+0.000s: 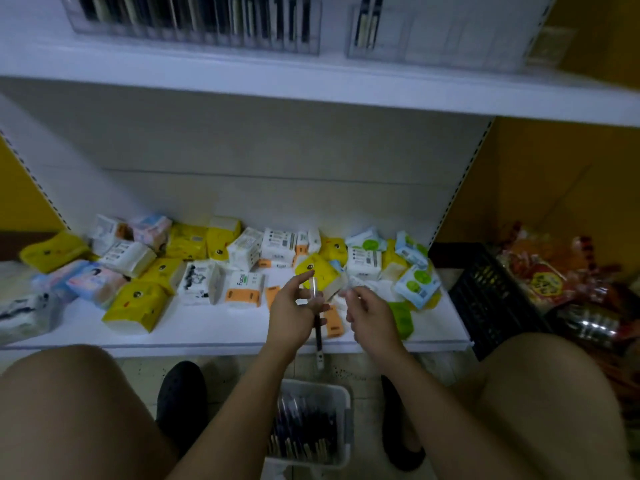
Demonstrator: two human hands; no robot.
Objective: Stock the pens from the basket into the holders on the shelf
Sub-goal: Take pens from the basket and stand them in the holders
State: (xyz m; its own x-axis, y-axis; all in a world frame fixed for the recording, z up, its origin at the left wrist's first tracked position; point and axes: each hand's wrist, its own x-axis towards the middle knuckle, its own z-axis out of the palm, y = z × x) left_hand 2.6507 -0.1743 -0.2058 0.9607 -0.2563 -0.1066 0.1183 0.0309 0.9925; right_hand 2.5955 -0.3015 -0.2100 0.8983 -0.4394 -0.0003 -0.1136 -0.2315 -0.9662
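Currently grips a slim pen point(318, 341) mid-barrel in the left hand point(294, 315), upright above the basket point(341, 393). Has the right hand point(370, 315) curled just beside, contents unclear. Looks light, stiff, slippery: best pinched mid-barrel for the holders point(194, 29) overhead.

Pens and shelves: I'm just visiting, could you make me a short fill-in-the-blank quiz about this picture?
The hand gripping the pen is the person's ____ one. The white basket of pens stands on the ____. The clear holders sit on the ____ shelf. The crate at the right is coloured ____. Missing words: left, floor, upper, black.
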